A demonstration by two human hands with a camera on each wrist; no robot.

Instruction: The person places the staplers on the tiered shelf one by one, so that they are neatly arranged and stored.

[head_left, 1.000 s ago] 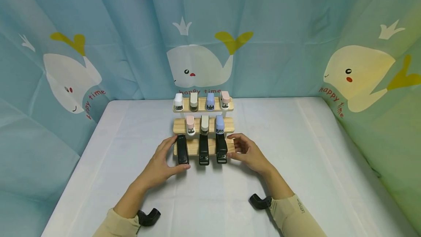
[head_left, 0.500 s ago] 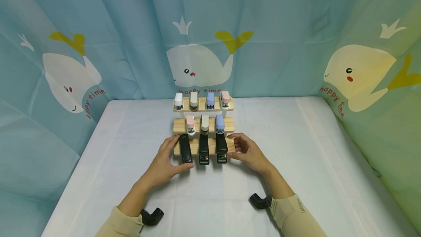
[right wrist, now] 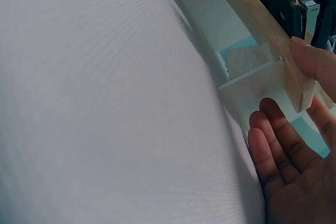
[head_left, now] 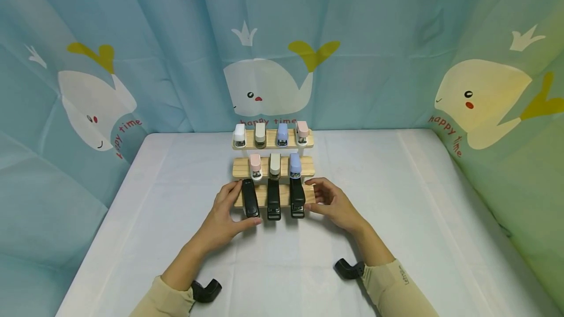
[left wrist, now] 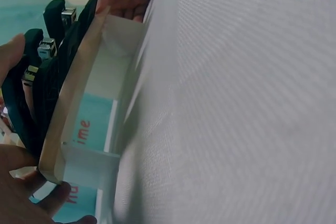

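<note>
Three black staplers lie on the lowest wooden shelf of a tiered rack in the head view. My left hand grips the leftmost stapler end to end, thumb at its front and fingers at its back. That stapler is slightly tilted; the middle stapler and the right stapler stand straight. In the left wrist view, lower fingers also touch the shelf end. At the rack's right end, my right hand pinches the lowest shelf, its other fingers curled loosely below.
Small pink, cream and blue staplers occupy the middle shelf; white, cream, blue and pink ones occupy the top shelf. The rack stands on a white-covered table. Blue whale-print curtains surround it.
My left hand has shifted slightly to the right with the leftmost stapler, which has also turned a little. My right hand has stayed at the rack's end.
</note>
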